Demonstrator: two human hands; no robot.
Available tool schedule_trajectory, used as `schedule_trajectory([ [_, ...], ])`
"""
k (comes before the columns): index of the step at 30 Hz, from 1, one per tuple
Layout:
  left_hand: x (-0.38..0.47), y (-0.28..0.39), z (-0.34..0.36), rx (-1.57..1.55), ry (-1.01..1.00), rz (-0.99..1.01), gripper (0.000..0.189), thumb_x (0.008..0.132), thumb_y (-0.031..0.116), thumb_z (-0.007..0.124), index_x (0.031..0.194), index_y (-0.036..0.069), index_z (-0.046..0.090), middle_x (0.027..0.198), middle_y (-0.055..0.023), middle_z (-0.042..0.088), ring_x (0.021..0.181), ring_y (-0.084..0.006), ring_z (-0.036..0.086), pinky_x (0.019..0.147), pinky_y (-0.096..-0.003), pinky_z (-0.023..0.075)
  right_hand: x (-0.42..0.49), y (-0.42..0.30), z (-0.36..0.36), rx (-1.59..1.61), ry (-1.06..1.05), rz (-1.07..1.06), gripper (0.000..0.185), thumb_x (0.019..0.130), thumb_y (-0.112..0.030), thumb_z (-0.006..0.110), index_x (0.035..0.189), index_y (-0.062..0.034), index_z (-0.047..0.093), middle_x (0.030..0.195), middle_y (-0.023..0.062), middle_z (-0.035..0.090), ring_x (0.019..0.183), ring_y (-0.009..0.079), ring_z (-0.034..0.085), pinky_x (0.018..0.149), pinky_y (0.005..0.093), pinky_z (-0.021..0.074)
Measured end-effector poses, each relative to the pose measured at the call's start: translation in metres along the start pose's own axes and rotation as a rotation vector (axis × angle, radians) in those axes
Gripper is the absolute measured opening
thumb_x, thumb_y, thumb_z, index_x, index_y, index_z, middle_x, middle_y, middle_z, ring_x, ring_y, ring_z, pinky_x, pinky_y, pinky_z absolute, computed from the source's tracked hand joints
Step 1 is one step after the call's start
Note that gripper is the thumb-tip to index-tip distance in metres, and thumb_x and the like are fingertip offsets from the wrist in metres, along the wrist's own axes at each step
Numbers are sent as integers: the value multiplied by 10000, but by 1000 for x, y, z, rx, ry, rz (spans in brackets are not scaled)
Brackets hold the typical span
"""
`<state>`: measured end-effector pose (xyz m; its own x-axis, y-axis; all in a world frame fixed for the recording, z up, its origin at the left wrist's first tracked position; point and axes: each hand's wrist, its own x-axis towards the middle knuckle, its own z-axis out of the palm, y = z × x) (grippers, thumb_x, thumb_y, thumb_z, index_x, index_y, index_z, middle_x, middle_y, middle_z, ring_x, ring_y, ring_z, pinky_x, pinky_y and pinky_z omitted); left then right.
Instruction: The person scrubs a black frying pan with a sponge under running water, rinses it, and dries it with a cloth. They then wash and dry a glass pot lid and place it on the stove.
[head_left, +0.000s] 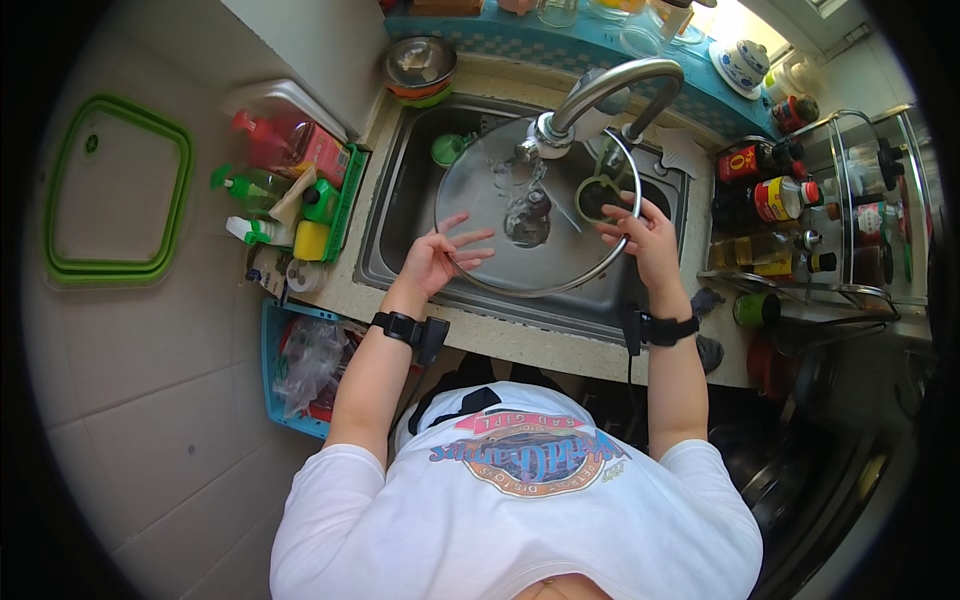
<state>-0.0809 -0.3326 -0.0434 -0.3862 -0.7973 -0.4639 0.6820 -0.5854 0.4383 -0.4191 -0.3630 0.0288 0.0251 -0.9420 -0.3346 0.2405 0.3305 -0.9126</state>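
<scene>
A round clear glass pot lid (487, 180) with a metal rim is held over the stainless steel sink (394, 217). My left hand (448, 259) supports its left edge, fingers spread against the glass. My right hand (643, 234) grips the right edge, with the rim between thumb and fingers. Beneath the curved faucet (619, 79), water runs onto the glass and pools around the dark knob (537, 201). Through and beside the lid, a green-rimmed strainer or cup (598, 180) shows in the sink. Whether the lid touches the basin cannot be seen.
Left of the sink stands a green basket (351, 202) with soap bottles and a yellow sponge (310, 241). Metal bowls (420, 64) are stacked at the back left corner. A metal rack (840, 217) of sauce bottles stands at right. A blue bin (271, 367) sits below left.
</scene>
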Motion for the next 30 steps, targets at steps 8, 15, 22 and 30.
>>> schedule_trajectory([
  [8, -17, -3, -3, -9, 19, -108, 692, 710, 17, 396, 1382, -39, 235, 1305, -387, 444, 1042, -524, 580, 758, -415, 589, -40, -15, 15, -29, 116, 71, 400, 865, -30, 586, 1223, 81, 447, 1033, 182, 646, 841, 253, 694, 687, 309, 597],
  [15, -11, -4, -8, 120, 158, -100, 496, 800, 82, 428, 1283, -23, 384, 1230, -334, 527, 1046, -473, 598, 754, -425, 599, -55, -1, 27, -14, 136, 19, 463, 868, 7, 567, 1307, 47, 427, 1105, 181, 627, 894, 243, 684, 725, 326, 593],
  [22, 44, -7, -24, 46, 378, -59, 267, 931, 331, 480, 1072, 110, 533, 1021, -128, 640, 961, -282, 631, 860, -478, 470, -47, 27, 27, 23, 75, -98, 589, 854, 65, 532, 1412, -37, 371, 1262, 141, 574, 1025, 221, 642, 804, 306, 543],
  [30, 63, 23, -44, -55, 284, 220, 207, 961, 322, 479, 1023, 166, 599, 951, -28, 687, 894, -174, 640, 732, -363, 458, 0, 74, 14, 230, -35, -75, 693, 811, 112, 516, 1438, -128, 341, 1382, 125, 493, 1183, 264, 560, 920, 330, 488],
])
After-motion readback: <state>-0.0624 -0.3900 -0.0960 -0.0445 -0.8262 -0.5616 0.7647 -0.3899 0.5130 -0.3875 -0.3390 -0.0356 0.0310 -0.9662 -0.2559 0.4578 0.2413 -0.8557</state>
